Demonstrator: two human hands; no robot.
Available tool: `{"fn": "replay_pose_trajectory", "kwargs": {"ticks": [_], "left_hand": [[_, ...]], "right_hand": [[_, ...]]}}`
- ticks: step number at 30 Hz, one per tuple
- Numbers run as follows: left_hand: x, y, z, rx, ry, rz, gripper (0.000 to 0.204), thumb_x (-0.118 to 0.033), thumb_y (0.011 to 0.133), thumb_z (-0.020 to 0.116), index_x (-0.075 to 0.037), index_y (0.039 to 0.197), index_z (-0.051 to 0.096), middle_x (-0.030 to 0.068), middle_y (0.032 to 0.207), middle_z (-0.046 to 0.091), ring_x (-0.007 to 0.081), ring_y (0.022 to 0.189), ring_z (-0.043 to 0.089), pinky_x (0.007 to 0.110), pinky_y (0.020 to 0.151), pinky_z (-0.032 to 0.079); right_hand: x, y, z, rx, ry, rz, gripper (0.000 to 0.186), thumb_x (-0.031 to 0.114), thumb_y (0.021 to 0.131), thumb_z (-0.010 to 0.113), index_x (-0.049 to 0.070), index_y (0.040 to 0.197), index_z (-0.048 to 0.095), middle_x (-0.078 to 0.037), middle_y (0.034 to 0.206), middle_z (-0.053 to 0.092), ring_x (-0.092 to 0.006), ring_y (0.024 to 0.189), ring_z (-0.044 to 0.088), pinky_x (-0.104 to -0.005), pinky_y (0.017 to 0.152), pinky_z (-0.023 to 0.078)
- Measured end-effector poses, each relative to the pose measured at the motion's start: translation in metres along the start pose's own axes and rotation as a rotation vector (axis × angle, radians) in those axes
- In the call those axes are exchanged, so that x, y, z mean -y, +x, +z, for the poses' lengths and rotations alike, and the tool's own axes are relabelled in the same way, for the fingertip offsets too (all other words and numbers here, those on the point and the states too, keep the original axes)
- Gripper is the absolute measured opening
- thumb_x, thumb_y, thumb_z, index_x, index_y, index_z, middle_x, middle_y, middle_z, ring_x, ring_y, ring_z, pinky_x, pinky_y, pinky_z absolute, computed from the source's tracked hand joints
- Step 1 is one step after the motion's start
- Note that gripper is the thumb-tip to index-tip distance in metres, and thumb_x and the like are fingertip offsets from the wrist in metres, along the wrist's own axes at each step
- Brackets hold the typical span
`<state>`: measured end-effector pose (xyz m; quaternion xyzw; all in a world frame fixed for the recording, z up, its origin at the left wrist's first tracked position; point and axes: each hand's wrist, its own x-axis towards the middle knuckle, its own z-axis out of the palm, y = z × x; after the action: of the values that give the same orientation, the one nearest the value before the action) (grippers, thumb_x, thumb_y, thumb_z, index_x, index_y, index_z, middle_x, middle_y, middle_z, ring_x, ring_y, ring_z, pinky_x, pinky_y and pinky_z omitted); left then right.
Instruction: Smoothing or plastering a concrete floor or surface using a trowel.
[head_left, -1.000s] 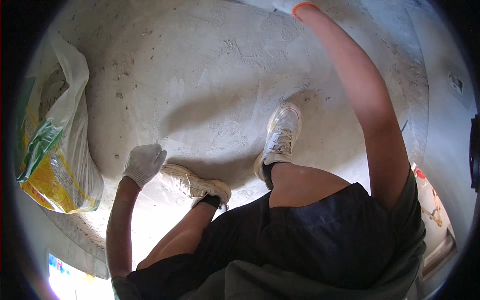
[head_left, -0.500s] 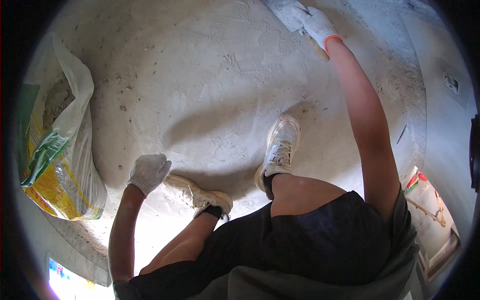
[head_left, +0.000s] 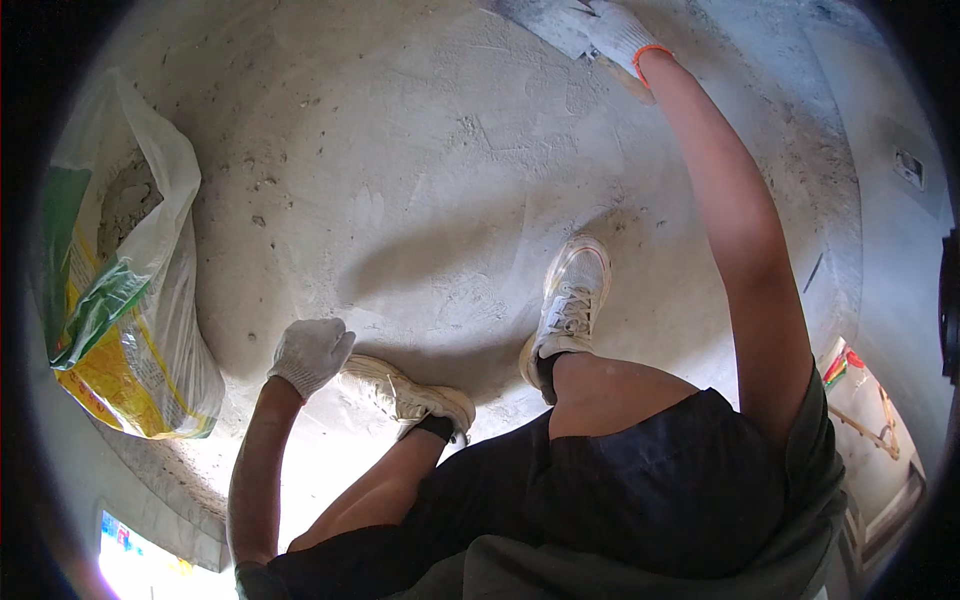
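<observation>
My right hand (head_left: 613, 38), in a white knit glove with an orange cuff, reaches far out at the top. It grips a plastering trowel (head_left: 548, 24), whose wooden handle end sticks out below the glove. The flat grey blade lies against the rough cement floor (head_left: 420, 130), partly cut off by the upper rim. My left hand (head_left: 314, 356), gloved too, is curled into a fist beside my left shoe, and nothing shows in it.
An open plastic sack (head_left: 140, 380), clear, green and yellow, stands at the left with grey material inside. My white shoes (head_left: 575, 300) are planted on the floor. Grit and small lumps (head_left: 258, 220) lie near the sack. A wall with a socket box (head_left: 908, 168) rises at the right.
My right hand and the trowel have shifted up and slightly left. The whole view has drifted a little, and my left fist sits slightly lower and farther right in it.
</observation>
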<state>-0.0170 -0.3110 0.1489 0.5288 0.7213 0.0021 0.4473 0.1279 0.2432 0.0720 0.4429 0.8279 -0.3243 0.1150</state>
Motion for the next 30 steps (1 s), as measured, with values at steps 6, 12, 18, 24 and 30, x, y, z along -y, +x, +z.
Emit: {"fn": "replay_pose_trajectory", "kwargs": {"ticks": [6, 12, 18, 24, 30], "left_hand": [[0.001, 0.004, 0.0, 0.038, 0.03, -0.004, 0.03, -0.027, 0.09, 0.061, -0.003, 0.073, 0.061, 0.0184, 0.07, 0.064, 0.0381, 0.068, 0.064, 0.048, 0.067, 0.051], [0.002, 0.004, -0.001, 0.011, 0.013, 0.005, 0.029, -0.027, 0.089, 0.062, -0.003, 0.073, 0.061, 0.0182, 0.07, 0.063, 0.0383, 0.068, 0.064, 0.049, 0.067, 0.051], [-0.002, 0.0, 0.002, 0.073, 0.021, -0.028, 0.027, -0.026, 0.089, 0.063, -0.004, 0.074, 0.061, 0.0183, 0.07, 0.064, 0.0386, 0.068, 0.064, 0.048, 0.067, 0.051], [0.0, 0.005, 0.0, 0.021, 0.029, 0.002, 0.027, -0.026, 0.089, 0.062, -0.003, 0.074, 0.061, 0.0183, 0.069, 0.063, 0.038, 0.067, 0.064, 0.048, 0.067, 0.052], [0.001, 0.004, 0.003, 0.004, 0.021, 0.026, 0.028, -0.027, 0.089, 0.062, -0.004, 0.074, 0.061, 0.0178, 0.068, 0.063, 0.0377, 0.067, 0.064, 0.048, 0.066, 0.051]], "right_hand": [[0.012, -0.009, -0.002, 0.06, 0.181, 0.093, 0.041, 0.037, 0.097, 0.056, 0.0, 0.114, 0.064, -0.015, 0.112, 0.07, -0.0244, 0.101, 0.066, -0.0415, 0.085, 0.05], [-0.024, 0.011, 0.005, 0.244, 0.293, -0.045, 0.039, 0.031, 0.099, 0.054, -0.002, 0.12, 0.06, -0.014, 0.117, 0.068, -0.0227, 0.105, 0.064, -0.0396, 0.089, 0.05], [0.009, 0.0, -0.006, 0.232, 0.318, 0.055, 0.041, 0.024, 0.102, 0.047, -0.005, 0.131, 0.052, -0.014, 0.128, 0.063, -0.0241, 0.115, 0.061, -0.0358, 0.098, 0.049], [-0.016, -0.002, 0.02, 0.327, 0.591, 0.0, 0.043, 0.031, 0.101, 0.052, -0.005, 0.123, 0.057, -0.014, 0.12, 0.067, -0.0226, 0.106, 0.065, -0.0365, 0.088, 0.052], [-0.015, -0.04, 0.021, 0.131, -0.061, -0.155, 0.054, 0.047, 0.095, 0.059, 0.0, 0.12, 0.061, -0.007, 0.087, 0.065, -0.0153, 0.074, 0.058, -0.0333, 0.068, 0.048]]}}
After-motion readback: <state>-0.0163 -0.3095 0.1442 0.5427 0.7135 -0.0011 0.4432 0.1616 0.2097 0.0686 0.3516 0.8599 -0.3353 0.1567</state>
